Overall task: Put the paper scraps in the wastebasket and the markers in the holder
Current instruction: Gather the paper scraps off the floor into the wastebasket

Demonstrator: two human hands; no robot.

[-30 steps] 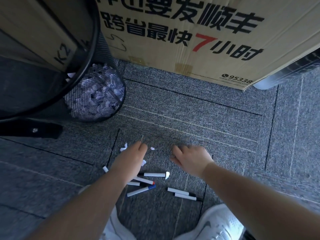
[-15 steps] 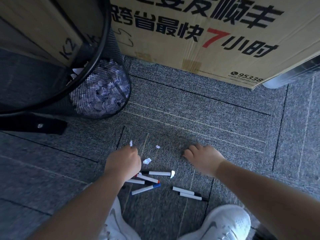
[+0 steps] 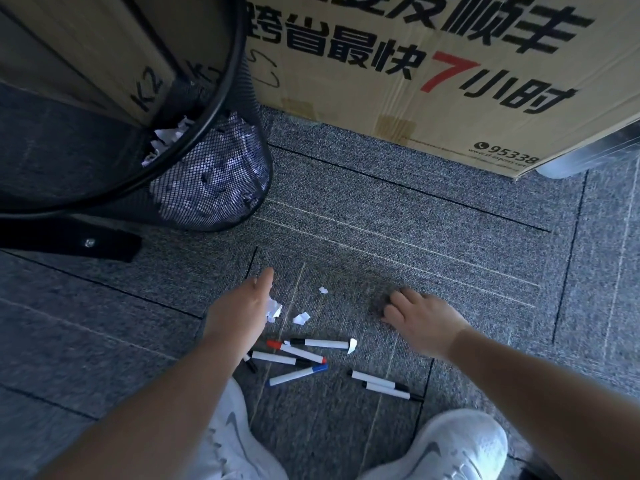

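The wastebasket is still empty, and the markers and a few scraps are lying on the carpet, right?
Not quite. The head view shows the wastebasket already holds a heap of paper scraps behind its mesh. The rest stands: the markers and a few scraps lie on the carpet.

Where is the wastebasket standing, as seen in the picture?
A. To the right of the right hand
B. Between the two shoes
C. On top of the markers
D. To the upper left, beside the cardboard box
D: the wastebasket stands at the upper left, next to the cardboard box, with paper inside.
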